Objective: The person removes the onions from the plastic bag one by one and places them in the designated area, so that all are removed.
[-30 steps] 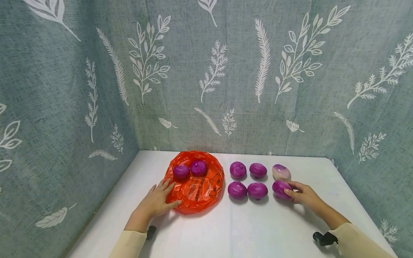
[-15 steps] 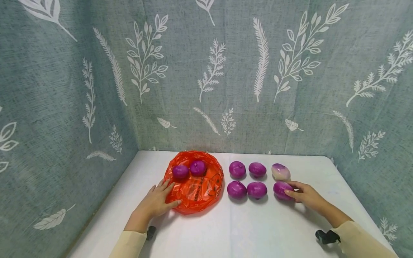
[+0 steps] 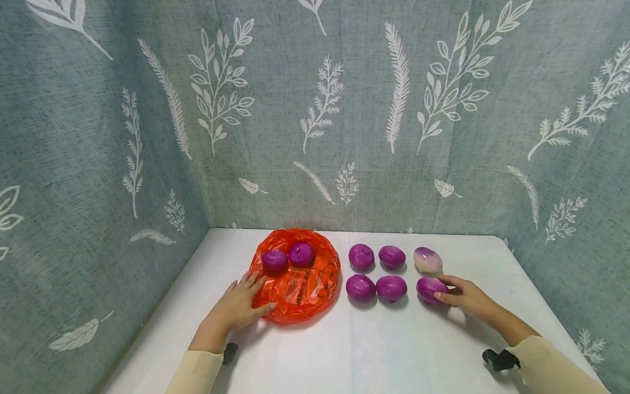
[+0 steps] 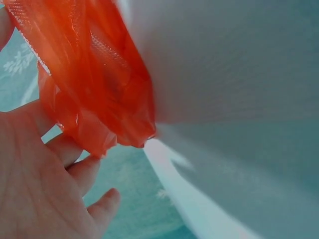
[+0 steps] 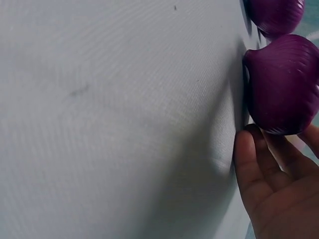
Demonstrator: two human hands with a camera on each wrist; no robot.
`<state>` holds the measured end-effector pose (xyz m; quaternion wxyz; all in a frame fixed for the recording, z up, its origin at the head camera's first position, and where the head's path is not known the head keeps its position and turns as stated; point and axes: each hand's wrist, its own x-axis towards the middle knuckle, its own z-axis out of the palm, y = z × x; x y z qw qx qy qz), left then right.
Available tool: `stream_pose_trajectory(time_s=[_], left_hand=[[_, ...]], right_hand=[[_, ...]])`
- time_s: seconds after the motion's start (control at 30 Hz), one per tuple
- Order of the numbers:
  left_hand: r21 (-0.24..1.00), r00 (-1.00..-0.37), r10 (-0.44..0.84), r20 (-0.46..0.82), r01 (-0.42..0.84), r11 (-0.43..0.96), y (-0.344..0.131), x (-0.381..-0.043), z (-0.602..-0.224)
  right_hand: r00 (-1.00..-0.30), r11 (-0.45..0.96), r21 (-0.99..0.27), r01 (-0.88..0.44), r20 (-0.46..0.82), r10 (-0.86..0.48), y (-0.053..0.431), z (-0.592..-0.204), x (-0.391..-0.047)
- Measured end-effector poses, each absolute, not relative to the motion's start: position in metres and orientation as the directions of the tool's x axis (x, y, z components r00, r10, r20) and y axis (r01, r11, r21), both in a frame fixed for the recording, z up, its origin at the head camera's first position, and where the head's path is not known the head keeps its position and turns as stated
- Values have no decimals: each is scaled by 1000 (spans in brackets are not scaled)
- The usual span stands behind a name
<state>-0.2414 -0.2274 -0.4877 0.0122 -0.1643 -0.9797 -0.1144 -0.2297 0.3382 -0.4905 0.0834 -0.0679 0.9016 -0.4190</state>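
My left hand (image 3: 237, 306) lies at the left side of a round, red plastic bag (image 3: 315, 293) with its rim spread wide. Its fingers are extended and touch the bag's edge; the left wrist view shows the bag (image 4: 99, 84) against the fingers of that hand (image 4: 45, 174). Two purple onions (image 3: 274, 260) sit inside the bag, toward its back. On the right, my right hand (image 3: 465, 298) holds a purple onion (image 3: 429, 290) on the table, thumb in front and fingers behind. In the right wrist view, fingers (image 5: 271, 159) reach under that onion (image 5: 284, 84).
Several more purple onions (image 3: 361, 288) stand in two rows between the bag and my right hand. A white-and-purple onion (image 3: 427, 260) lies just behind the held one. The white table (image 3: 394, 350) ends at a leaf-patterned cloth (image 3: 315, 137) at the back and sides.
The right hand and its onion have shifted slightly to the right, away from the neighbouring onion. My left hand stays at the bag. The head view has moved a little.
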Motion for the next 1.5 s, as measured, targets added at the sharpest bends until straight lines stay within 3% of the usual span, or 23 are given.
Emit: stream_pose_trajectory(time_s=[0.47,0.87,1.2,1.5], left_hand=[[219,-940,330,90,342,914,-227,-240,-486],[235,-942,326,83,336,912,-222,-239,-480],[244,-940,329,94,342,907,-221,-238,-475],[210,-933,338,126,358,910,-224,-234,-477]], right_hand=[[-974,681,-719,-141,-21,-224,341,-478,-231],[-957,716,-652,-249,53,-284,334,-439,-244],[-939,697,-664,-269,19,-344,291,-423,-262],[-892,657,-661,-363,42,-451,235,-412,-272]])
